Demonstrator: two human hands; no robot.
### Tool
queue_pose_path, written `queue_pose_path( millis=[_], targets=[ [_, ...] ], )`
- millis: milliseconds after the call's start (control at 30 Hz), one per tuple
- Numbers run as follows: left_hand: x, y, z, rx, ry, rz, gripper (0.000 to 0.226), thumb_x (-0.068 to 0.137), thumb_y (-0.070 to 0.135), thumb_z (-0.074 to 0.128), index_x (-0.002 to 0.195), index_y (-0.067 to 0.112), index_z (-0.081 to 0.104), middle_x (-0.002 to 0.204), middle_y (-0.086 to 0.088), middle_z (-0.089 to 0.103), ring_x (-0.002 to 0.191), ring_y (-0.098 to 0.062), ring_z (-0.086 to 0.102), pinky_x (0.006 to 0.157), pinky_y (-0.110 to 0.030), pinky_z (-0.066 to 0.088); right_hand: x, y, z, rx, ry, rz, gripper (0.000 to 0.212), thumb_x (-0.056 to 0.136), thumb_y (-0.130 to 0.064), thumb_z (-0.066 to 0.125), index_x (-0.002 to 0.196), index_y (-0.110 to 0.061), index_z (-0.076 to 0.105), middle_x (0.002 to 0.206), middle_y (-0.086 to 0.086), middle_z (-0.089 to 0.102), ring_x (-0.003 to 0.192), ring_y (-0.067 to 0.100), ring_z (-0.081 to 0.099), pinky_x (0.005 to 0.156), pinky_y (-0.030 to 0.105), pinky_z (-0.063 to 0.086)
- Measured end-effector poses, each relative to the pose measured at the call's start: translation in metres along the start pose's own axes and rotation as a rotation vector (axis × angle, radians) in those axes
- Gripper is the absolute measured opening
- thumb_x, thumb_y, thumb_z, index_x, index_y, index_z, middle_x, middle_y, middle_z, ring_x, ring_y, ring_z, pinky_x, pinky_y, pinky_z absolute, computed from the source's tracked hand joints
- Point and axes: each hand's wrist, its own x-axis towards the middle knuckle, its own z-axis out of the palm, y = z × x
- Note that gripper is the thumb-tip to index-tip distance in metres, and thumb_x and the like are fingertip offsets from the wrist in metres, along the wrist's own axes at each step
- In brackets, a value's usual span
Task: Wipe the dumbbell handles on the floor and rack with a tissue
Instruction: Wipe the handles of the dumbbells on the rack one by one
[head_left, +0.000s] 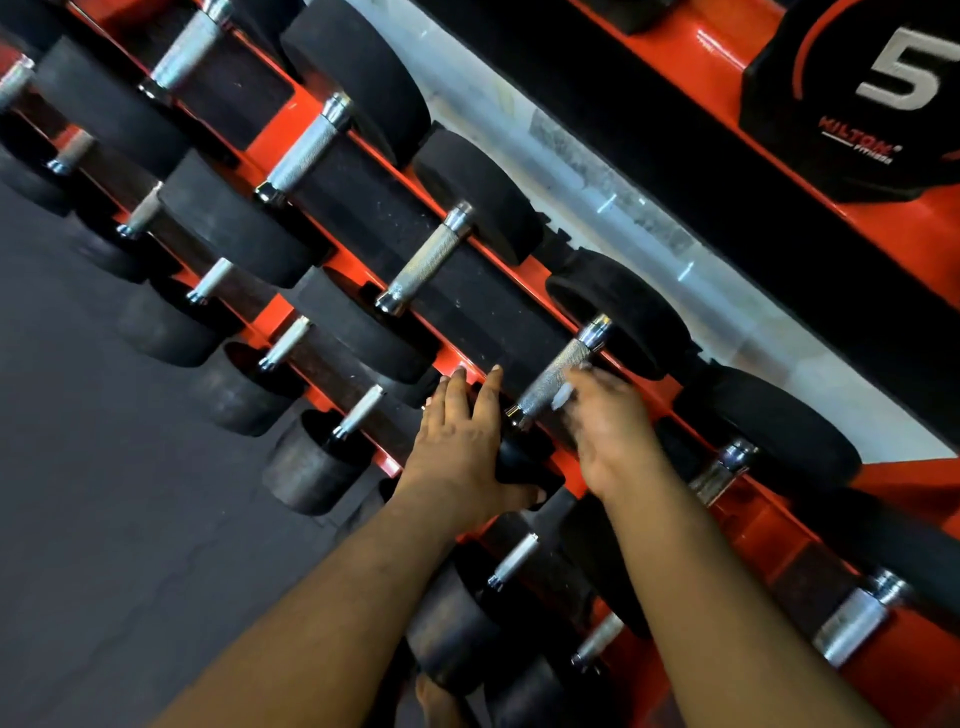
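Observation:
A red rack (457, 358) holds rows of black dumbbells with knurled silver handles. My right hand (610, 431) holds a small white tissue (563, 396) against one silver handle (556, 374) on the middle row. My left hand (460, 441) grips the near black head (524, 457) of that same dumbbell, fingers laid over its top and thumb underneath. The tissue is mostly hidden under my right fingers.
More dumbbells (426, 260) fill the row to the left, and a lower row (306, 462) juts out over the dark grey floor (104, 493). A large black weight marked 5 (857, 98) sits on the upper shelf at top right.

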Motion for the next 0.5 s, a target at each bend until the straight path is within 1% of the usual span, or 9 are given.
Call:
queue_pose_path(
  millis=[67,100,167,233,300,367,400,433,500],
  targets=[
    [-0.001,0.001,-0.001,-0.002,-0.001,0.001,0.143,0.063,0.064,0.084,0.158,0.03,-0.017,0.167,-0.016,-0.016,0.154,-0.032,-0.016,0.125,-0.043,-0.003,0.005,-0.003,0.004,0.097,0.037,-0.032,0.008,0.097,-0.014,0.062,0.103,-0.015,0.066,0.102,0.009,0.072,0.095,0.021,0.069,0.081,0.032,0.054],
    [-0.001,0.001,-0.001,-0.006,0.001,0.003,0.143,0.063,0.064,0.084,0.159,0.03,-0.016,0.167,-0.016,-0.016,0.154,-0.032,-0.016,0.126,-0.043,-0.003,0.004,0.001,0.006,0.102,0.031,-0.015,0.013,0.096,-0.014,0.063,0.109,-0.015,0.064,0.105,0.008,0.071,0.093,0.019,0.069,0.078,0.031,0.054],
    [-0.001,0.0,-0.001,-0.009,0.006,0.009,0.142,0.064,0.064,0.084,0.159,0.03,-0.016,0.167,-0.016,-0.016,0.154,-0.031,-0.016,0.126,-0.043,-0.004,0.002,0.01,0.007,0.094,-0.062,0.09,0.025,0.094,-0.019,0.067,0.118,-0.013,0.061,0.11,0.01,0.07,0.09,0.019,0.069,0.074,0.031,0.056],
    [-0.001,-0.001,0.0,-0.004,0.01,0.013,0.142,0.064,0.064,0.084,0.159,0.03,-0.016,0.167,-0.016,-0.015,0.154,-0.031,-0.015,0.126,-0.044,-0.002,0.009,0.006,0.003,0.149,-0.15,0.192,0.033,0.095,-0.03,0.065,0.123,-0.011,0.063,0.112,0.011,0.07,0.093,0.021,0.068,0.073,0.031,0.056],
    [-0.002,-0.001,-0.001,-0.002,0.015,0.021,0.141,0.065,0.063,0.084,0.159,0.03,-0.015,0.167,-0.015,-0.015,0.154,-0.031,-0.015,0.126,-0.044,-0.002,0.022,-0.007,-0.004,0.266,-0.148,0.146,0.03,0.099,-0.035,0.058,0.116,-0.012,0.066,0.104,0.005,0.074,0.093,0.017,0.069,0.073,0.029,0.053],
    [-0.003,-0.001,-0.001,-0.004,0.013,0.025,0.14,0.065,0.062,0.084,0.159,0.03,-0.015,0.167,-0.015,-0.016,0.154,-0.031,-0.015,0.126,-0.044,-0.001,0.027,-0.015,-0.004,0.323,-0.167,0.097,0.025,0.1,-0.037,0.055,0.104,-0.015,0.067,0.091,0.0,0.077,0.091,0.014,0.07,0.078,0.03,0.052],
    [-0.002,0.0,-0.001,-0.002,0.013,0.026,0.141,0.065,0.063,0.084,0.159,0.03,-0.015,0.167,-0.015,-0.016,0.154,-0.031,-0.015,0.126,-0.044,-0.001,0.026,-0.011,-0.002,0.277,-0.196,0.105,0.026,0.099,-0.038,0.056,0.102,-0.016,0.068,0.091,0.0,0.076,0.091,0.014,0.07,0.081,0.031,0.053],
    [-0.001,-0.001,0.0,0.003,0.015,0.024,0.141,0.065,0.063,0.084,0.159,0.03,-0.016,0.167,-0.015,-0.016,0.154,-0.03,-0.015,0.126,-0.044,-0.001,0.023,-0.003,0.001,0.194,-0.225,0.133,0.027,0.098,-0.04,0.059,0.102,-0.014,0.068,0.095,0.003,0.076,0.091,0.016,0.071,0.081,0.031,0.055],
    [0.0,-0.001,0.0,0.012,0.016,0.02,0.141,0.064,0.065,0.084,0.159,0.03,-0.016,0.167,-0.016,-0.016,0.154,-0.03,-0.016,0.127,-0.045,-0.001,0.015,0.019,0.001,0.016,-0.231,0.164,0.036,0.092,-0.041,0.068,0.112,-0.011,0.068,0.104,0.009,0.076,0.091,0.022,0.073,0.072,0.032,0.058]
  ],
)
